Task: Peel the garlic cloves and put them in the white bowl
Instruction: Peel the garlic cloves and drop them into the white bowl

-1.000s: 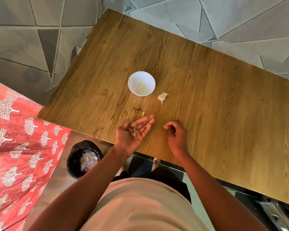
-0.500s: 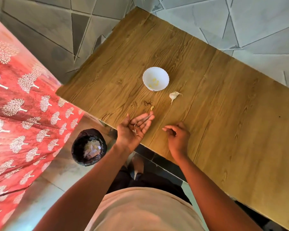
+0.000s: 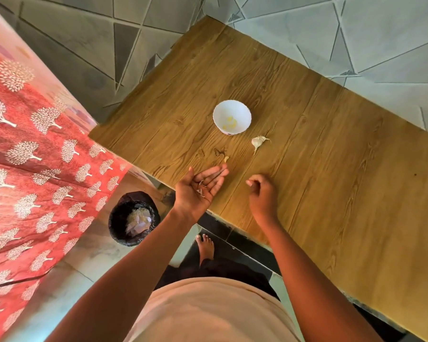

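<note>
A white bowl point(image 3: 232, 116) stands on the wooden table point(image 3: 331, 169) with a few peeled yellow garlic cloves point(image 3: 230, 122) inside. Just right of it lies an unpeeled piece of garlic bulb point(image 3: 257, 142). One small clove point(image 3: 226, 158) lies on the table near my left fingertips. My left hand point(image 3: 199, 188) is held palm up at the table's near edge, fingers straight, with bits of garlic skin point(image 3: 201, 188) lying on the palm. My right hand point(image 3: 262, 196) hovers over the table to the right, fingers loosely curled and holding nothing I can see.
A black bin point(image 3: 134, 218) with pale peel scraps stands on the floor below and left of the table edge. Red cloth with white tree prints point(image 3: 30, 169) fills the left. My bare foot point(image 3: 205, 248) is under the table's near edge.
My view has swung left and down, so more of the bin and red cloth shows. Both hands keep about the same pose at the table edge; the skins stay on my left palm.
</note>
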Motion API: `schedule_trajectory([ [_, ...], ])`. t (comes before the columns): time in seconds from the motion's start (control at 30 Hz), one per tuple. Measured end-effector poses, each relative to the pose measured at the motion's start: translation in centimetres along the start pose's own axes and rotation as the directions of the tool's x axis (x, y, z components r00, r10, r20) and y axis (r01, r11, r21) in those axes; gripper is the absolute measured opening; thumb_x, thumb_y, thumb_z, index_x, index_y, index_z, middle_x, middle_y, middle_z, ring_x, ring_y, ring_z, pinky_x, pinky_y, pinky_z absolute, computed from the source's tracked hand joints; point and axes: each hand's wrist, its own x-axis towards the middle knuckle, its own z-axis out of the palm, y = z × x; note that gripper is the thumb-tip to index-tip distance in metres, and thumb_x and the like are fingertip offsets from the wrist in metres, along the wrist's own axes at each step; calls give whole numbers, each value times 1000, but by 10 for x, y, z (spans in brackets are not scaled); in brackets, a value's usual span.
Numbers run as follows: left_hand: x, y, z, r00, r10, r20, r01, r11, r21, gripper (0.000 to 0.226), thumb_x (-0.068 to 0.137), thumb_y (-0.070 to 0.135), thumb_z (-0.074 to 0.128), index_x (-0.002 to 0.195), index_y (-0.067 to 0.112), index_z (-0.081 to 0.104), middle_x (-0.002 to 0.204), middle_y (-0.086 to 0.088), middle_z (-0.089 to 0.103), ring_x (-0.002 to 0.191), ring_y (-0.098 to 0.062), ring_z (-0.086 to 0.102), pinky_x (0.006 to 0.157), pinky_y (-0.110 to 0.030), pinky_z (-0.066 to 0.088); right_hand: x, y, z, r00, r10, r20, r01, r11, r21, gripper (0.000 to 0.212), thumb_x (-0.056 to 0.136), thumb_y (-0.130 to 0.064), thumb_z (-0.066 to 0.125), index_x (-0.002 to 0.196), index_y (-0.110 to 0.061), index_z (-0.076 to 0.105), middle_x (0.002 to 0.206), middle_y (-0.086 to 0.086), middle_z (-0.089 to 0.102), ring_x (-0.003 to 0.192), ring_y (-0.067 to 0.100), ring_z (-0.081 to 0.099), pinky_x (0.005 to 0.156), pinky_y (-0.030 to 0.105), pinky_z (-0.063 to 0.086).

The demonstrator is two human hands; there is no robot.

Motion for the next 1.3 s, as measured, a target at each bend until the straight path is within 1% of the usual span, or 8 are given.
schedule_trajectory([
  [0.13, -2, 4, -1, 999, -52, 5, 52, 998, 46, 76, 111, 48, 20, 132, -15, 56, 141, -30, 58, 132, -41, 58, 110, -40, 49, -7, -3, -13, 994, 91, -64, -85, 992, 95, 19, 96, 4, 59, 109, -8, 68, 108, 4, 67, 98, 7, 63, 78, 15, 53],
  [0.37, -10, 13, -7, 996, -82, 21, 81, 996, 31, 77, 111, 47, 20, 125, -15, 63, 140, -30, 59, 131, -41, 59, 117, -41, 41, -18, -28, 4, 986, 161, -51, -150, 972, 179, 19, 95, 4, 60, 104, -11, 67, 104, 2, 67, 93, -1, 61, 75, 14, 50],
  [0.6, -45, 50, -49, 999, 38, 29, -35, 994, -105, 76, 111, 41, 23, 109, -18, 70, 139, -30, 60, 128, -42, 62, 108, -41, 50, -52, -87, 61, 994, 15, 104, -46, 951, 307, 8, 96, -7, 66, 98, -12, 70, 95, -1, 70, 92, 11, 66, 77, 20, 54],
  [0.73, -71, 87, -98, 980, 179, -83, -192, 963, -190, 71, 109, 40, 27, 110, -14, 72, 136, -29, 63, 126, -39, 64, 105, -40, 54, -71, -131, 116, 960, -99, 261, 0, 936, 353, 11, 97, -7, 65, 96, -17, 69, 97, -2, 72, 93, 11, 68, 82, 22, 55],
  [0.87, -71, 121, -173, 933, 298, -203, -340, 914, -222, 66, 101, 40, 36, 126, -15, 63, 142, -29, 58, 132, -38, 59, 112, -42, 49, -82, -148, 207, 896, -190, 402, 63, 949, 308, 6, 99, -13, 65, 96, -13, 71, 96, -2, 71, 93, 11, 67, 80, 24, 53],
  [1.03, -25, 152, -309, 854, 300, -425, -401, 900, -171, 74, 111, 46, 22, 134, -15, 57, 141, -28, 59, 138, -35, 55, 125, -44, 30, -83, -118, 356, 798, -188, 572, 82, 975, 206, 13, 94, -4, 66, 94, -14, 73, 95, -2, 72, 93, 9, 66, 84, 26, 54],
  [1.2, 62, 171, -463, 784, 247, -570, -411, 894, -178, 87, 107, 61, 13, 135, -7, 59, 138, -25, 62, 134, -33, 56, 118, -46, 40, -75, -42, 519, 686, -288, 668, 260, 955, 144, 21, 89, 6, 61, 96, -6, 77, 99, 8, 75, 93, 13, 66, 86, 18, 48],
  [1.3, 114, 175, -548, 733, 236, -638, -460, 863, -209, 83, 107, 62, 12, 116, -1, 65, 113, -20, 68, 106, -30, 65, 99, -37, 53, -65, 22, 607, 621, -349, 701, 376, 918, 124, 25, 89, -3, 60, 104, -6, 79, 105, 11, 74, 101, 23, 67, 96, 27, 50],
])
